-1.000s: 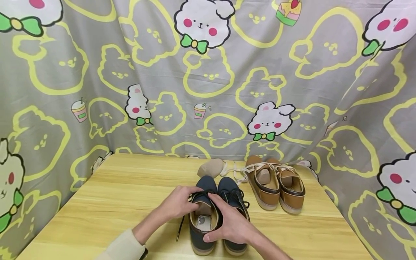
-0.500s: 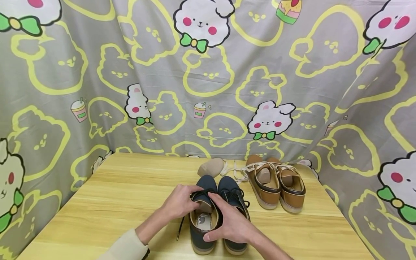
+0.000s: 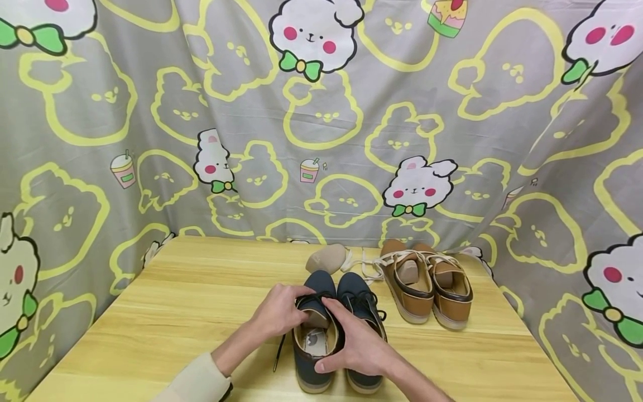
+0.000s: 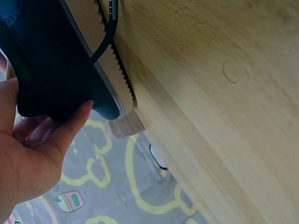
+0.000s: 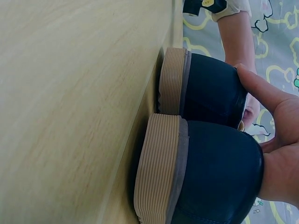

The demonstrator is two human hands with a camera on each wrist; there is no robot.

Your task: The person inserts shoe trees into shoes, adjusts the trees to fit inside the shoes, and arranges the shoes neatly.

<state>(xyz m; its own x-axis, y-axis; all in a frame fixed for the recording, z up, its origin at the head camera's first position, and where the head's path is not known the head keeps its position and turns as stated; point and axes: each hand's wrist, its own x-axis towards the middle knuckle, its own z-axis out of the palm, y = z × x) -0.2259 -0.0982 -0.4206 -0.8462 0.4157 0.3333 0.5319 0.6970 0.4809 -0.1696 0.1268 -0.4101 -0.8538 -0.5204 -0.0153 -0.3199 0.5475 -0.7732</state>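
In the head view, a pair of navy lace-up shoes stands side by side, toes pointing away. My left hand (image 3: 281, 310) grips the left navy shoe (image 3: 318, 285) at its lace area, thumb at the edge of the opening. A loose black lace (image 3: 279, 353) hangs beside that shoe. My right hand (image 3: 359, 349) spans the same shoe, thumb at the heel collar and fingertips near the laces. A beige insert (image 3: 317, 320) shows inside it, ahead of a printed insole (image 3: 315, 341). The right navy shoe (image 5: 215, 172) stands alongside, nearer the right wrist camera, partly hidden by my right hand in the head view.
Brown shoes (image 3: 417, 312) with cream laces stand at the back right of the wooden table (image 3: 201, 285). A beige rounded piece (image 3: 325, 259) and loose white laces (image 3: 365, 268) lie behind the navy pair. A patterned grey curtain (image 3: 261, 123) surrounds the table.
My left forearm and sleeve have shifted slightly to the right. Both hands keep the same hold on the left navy shoe, and the other things stay where they were.
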